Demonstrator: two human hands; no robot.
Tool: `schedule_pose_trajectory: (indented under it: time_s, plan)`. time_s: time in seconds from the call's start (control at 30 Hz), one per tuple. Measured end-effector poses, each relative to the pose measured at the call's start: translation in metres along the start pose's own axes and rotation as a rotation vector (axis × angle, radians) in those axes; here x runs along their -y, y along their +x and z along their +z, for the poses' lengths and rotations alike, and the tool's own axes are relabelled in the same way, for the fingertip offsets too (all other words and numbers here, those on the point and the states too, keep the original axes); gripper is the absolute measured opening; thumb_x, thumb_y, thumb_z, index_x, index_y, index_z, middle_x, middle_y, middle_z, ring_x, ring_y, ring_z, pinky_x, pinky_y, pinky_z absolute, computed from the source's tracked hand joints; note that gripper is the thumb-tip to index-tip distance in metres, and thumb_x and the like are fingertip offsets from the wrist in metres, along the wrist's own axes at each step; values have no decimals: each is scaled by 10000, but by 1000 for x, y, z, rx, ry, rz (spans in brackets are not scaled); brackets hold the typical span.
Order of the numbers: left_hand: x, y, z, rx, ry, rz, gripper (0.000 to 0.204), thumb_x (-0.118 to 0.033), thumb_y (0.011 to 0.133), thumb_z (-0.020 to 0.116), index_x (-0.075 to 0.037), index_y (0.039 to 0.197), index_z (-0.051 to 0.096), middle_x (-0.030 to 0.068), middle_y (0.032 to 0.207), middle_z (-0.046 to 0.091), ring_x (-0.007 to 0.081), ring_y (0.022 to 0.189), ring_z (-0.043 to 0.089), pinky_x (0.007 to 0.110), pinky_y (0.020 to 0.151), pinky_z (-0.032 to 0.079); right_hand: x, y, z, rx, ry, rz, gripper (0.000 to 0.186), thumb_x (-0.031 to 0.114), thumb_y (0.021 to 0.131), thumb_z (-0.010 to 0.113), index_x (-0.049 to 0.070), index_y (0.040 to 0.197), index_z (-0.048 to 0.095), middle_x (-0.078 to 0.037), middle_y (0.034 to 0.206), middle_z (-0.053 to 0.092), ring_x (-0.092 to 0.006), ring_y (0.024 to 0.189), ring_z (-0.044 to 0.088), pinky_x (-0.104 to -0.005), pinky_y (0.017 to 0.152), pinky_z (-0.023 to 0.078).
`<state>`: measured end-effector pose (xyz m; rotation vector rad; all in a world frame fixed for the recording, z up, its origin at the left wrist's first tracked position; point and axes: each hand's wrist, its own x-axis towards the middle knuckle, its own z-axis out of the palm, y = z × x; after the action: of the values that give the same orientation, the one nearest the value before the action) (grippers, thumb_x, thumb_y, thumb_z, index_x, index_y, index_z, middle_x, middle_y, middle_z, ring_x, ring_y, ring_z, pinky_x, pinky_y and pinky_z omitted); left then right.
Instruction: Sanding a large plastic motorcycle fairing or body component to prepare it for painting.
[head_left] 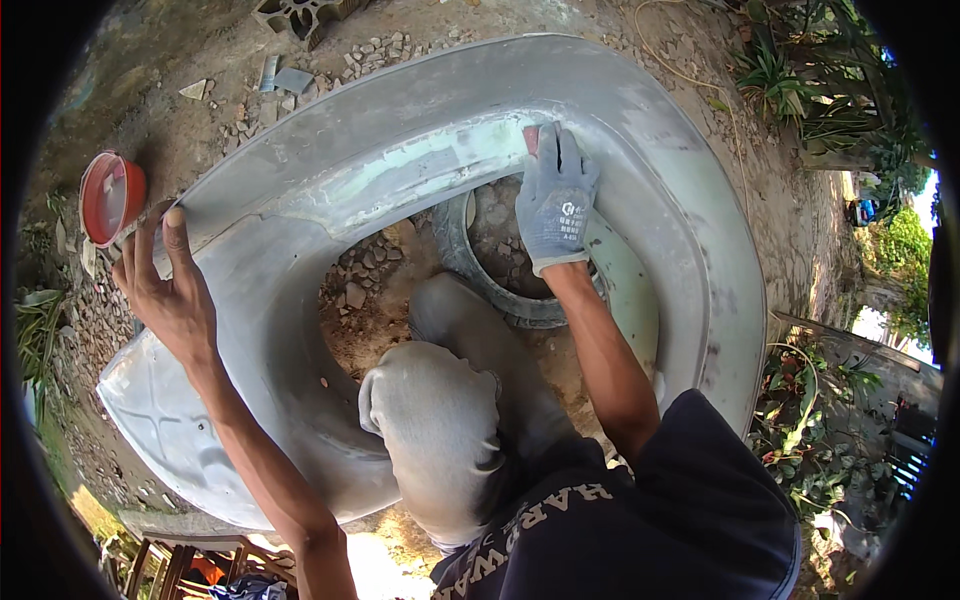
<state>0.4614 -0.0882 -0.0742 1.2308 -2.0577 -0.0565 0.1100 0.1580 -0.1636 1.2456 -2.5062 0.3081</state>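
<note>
A large grey curved vehicle body panel (400, 95), with pale green and whitish patches along its inner rim, curves around me. My right hand (560, 190), in a grey work glove, presses a small reddish-brown piece of sandpaper (531, 139) onto the top inner rim of the panel. Its fingers lie close together over the sandpaper and hide part of it. My bare left hand (170, 290) rests at the panel's left edge, fingers spread and holding nothing I can see. Just beyond those fingers stands a red bowl (113, 200) with liquid in it.
A tyre (455, 250) lies on the ground inside the panel's opening, next to my bent knee. Stones and rubble (380, 55) are scattered beyond the panel, near a hollow concrete block (305, 15). Plants (800, 85) grow along the right side.
</note>
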Motion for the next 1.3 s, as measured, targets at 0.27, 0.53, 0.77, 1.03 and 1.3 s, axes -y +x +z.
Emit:
schedule_pose_trajectory:
  time_s: [0.27,0.53,0.77,1.03,1.3]
  plan:
    - [1,0,3,-33,49,39,374,-425,1074,694,-95,1214,800,92,1197,759,330,1203,608,469,1098,428,-10,-5,-5,15,-15,-48,554,171,976,683,53,1504,564,-157,1553,567,-389,1085,594,-525,1011,480]
    - [-3,3,2,-13,1,-15,381,-432,1066,703,-91,1201,805,85,1147,752,312,1184,610,468,1128,402,-10,4,-9,69,87,-70,541,189,1013,632,40,1526,547,-165,1543,580,-395,1144,595,-546,1055,464]
    - [-6,-1,4,-51,18,56,319,-379,1055,728,-94,1173,809,74,1111,749,296,1126,622,460,1142,381,-23,-2,-12,82,56,-128,553,167,1006,633,50,1540,554,-150,1562,584,-388,1234,587,-538,1092,462]
    - [-4,-2,3,-23,3,11,292,-369,1048,737,-118,1175,814,49,1098,748,287,1088,581,438,1084,410,-26,3,-16,83,136,-257,524,144,1025,610,40,1537,563,-152,1538,607,-387,1280,578,-507,1103,464]
    - [-9,-2,1,-26,-7,1,272,-357,1025,766,-128,1160,823,53,1098,752,288,1088,580,428,1075,403,-32,3,-16,71,120,-283,511,142,1017,631,97,1524,591,-124,1528,622,-372,1244,589,-501,1096,458]
